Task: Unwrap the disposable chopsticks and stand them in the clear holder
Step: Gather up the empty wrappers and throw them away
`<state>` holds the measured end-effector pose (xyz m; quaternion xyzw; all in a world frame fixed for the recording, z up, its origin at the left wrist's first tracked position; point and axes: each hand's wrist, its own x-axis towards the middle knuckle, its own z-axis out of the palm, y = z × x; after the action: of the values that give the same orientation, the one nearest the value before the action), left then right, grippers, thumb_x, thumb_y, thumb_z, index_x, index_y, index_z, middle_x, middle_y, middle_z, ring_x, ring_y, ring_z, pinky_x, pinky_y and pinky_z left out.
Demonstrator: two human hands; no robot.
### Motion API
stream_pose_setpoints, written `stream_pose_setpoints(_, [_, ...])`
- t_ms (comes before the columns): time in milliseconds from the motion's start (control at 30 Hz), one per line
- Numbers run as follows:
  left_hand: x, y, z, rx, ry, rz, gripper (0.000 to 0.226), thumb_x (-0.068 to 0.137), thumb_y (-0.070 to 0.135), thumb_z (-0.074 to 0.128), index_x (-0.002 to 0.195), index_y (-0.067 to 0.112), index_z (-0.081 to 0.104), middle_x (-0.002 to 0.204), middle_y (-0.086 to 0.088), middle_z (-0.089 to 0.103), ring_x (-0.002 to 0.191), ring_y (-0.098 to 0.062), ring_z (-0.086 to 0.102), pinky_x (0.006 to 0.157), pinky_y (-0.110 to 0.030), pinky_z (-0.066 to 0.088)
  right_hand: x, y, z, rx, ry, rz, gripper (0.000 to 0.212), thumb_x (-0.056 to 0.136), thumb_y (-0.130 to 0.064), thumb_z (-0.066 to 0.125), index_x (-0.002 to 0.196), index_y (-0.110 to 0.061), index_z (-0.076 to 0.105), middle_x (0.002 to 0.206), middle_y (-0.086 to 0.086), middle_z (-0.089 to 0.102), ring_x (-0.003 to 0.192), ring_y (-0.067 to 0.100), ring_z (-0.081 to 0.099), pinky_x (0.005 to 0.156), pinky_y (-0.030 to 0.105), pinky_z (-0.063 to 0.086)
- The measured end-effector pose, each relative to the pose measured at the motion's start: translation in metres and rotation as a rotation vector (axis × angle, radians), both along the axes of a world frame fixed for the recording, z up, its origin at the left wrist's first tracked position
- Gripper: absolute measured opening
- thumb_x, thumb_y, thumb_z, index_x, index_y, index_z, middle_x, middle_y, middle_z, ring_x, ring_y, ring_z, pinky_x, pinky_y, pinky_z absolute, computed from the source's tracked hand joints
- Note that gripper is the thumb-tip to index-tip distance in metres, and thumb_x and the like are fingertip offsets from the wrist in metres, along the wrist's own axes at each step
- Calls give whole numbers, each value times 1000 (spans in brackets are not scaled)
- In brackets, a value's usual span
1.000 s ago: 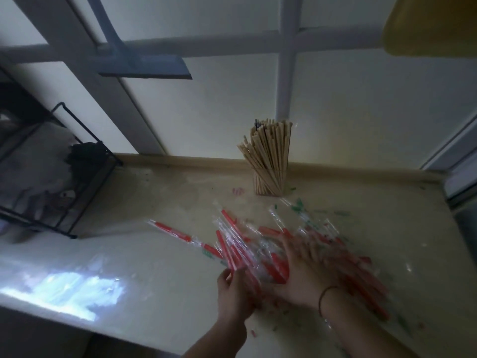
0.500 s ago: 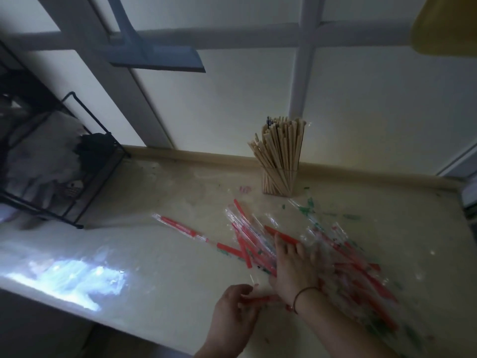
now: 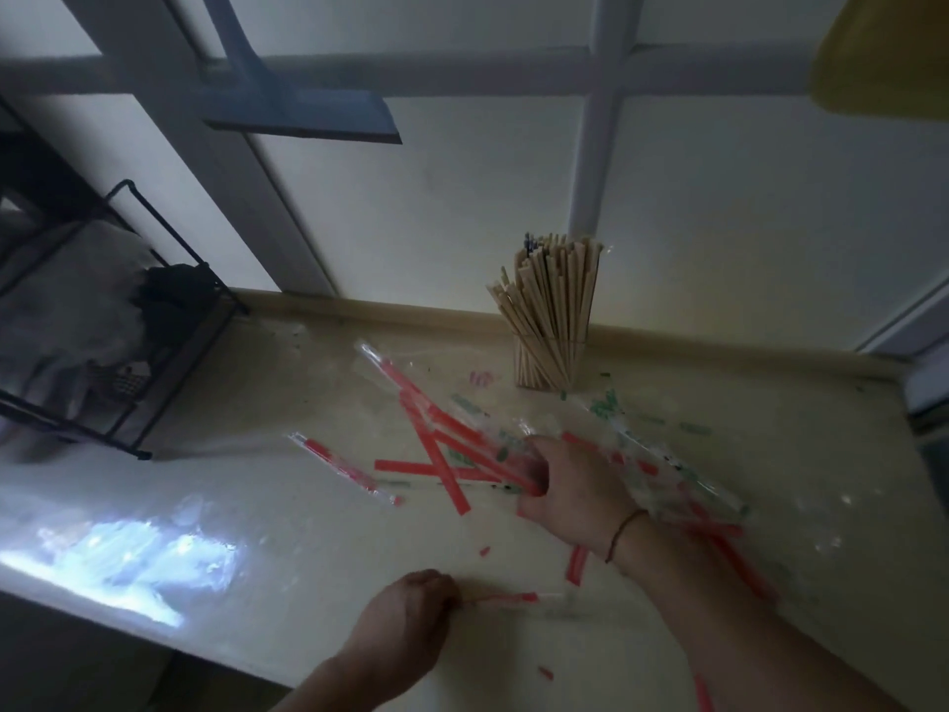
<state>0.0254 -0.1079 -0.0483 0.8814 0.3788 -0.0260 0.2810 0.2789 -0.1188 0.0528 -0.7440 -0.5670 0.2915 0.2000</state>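
Note:
A clear holder point(image 3: 547, 359) packed with several bare wooden chopsticks point(image 3: 552, 290) stands at the back of the counter by the wall. A heap of clear wrappers with red and green print point(image 3: 462, 454) lies spread in the middle. My right hand point(image 3: 575, 488) grips a bunch of these wrappers, which fan out to the upper left. My left hand point(image 3: 411, 616) is closed on the end of one red-printed wrapper point(image 3: 513, 598) lying near the front edge. Whether the wrappers hold chopsticks is unclear.
A black wire rack point(image 3: 128, 352) holding a white bag stands on the left of the cream counter point(image 3: 308, 531). A single wrapper point(image 3: 341, 467) lies apart to the left. Small red scraps point(image 3: 575, 565) dot the front. The counter's front edge point(image 3: 128, 629) runs lower left.
My right hand has closed on a bunch of wrappers and lifted them toward the upper left. My left hand has pulled back toward the front edge with one wrapper.

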Motion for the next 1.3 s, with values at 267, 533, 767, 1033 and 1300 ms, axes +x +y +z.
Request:
stream_pose_setpoints(267, [44, -3, 43, -1001, -735, 1149, 34, 91, -11, 43, 113, 12, 57, 83, -13, 60, 61, -23, 57, 57, -31, 45, 12, 17, 12, 83, 251, -147, 20, 77, -16, 74, 94, -17, 64, 84, -2, 66, 78, 13, 64, 72, 26, 55])
stream_pose_setpoints(533, [108, -9, 72, -1443, -580, 809, 27, 97, 41, 53, 99, 15, 61, 87, -6, 66, 58, -16, 54, 47, -23, 31, -26, 27, 5, 138, 383, -300, 19, 79, -7, 69, 81, -22, 57, 71, -5, 60, 57, -4, 54, 52, 4, 38])
stream_pose_setpoints(767, [72, 13, 45, -1140, -459, 622, 12, 94, 10, 52, 92, 10, 64, 60, 2, 48, 47, -10, 40, 46, -21, 29, -32, 57, 11, 166, 386, -399, 29, 81, -7, 70, 76, -31, 54, 75, -6, 59, 60, -3, 55, 52, 5, 42])
stream_pose_setpoints(1033, [28, 36, 26, -853, -448, 685, 24, 100, 15, 50, 79, 11, 61, 59, 4, 56, 52, -8, 51, 53, -22, 41, -34, 104, 45, 420, 452, -567, 21, 80, -6, 74, 81, -22, 60, 72, 3, 62, 51, 5, 55, 46, 10, 45])
stream_pose_setpoints(1300, [73, 58, 31, -818, -725, 530, 37, 86, 31, 72, 118, 21, 57, 113, 7, 68, 109, -8, 63, 92, -25, 49, -53, 123, 43, 400, 464, -555, 19, 81, -10, 73, 95, -20, 64, 86, 8, 70, 61, 12, 64, 59, 21, 58])
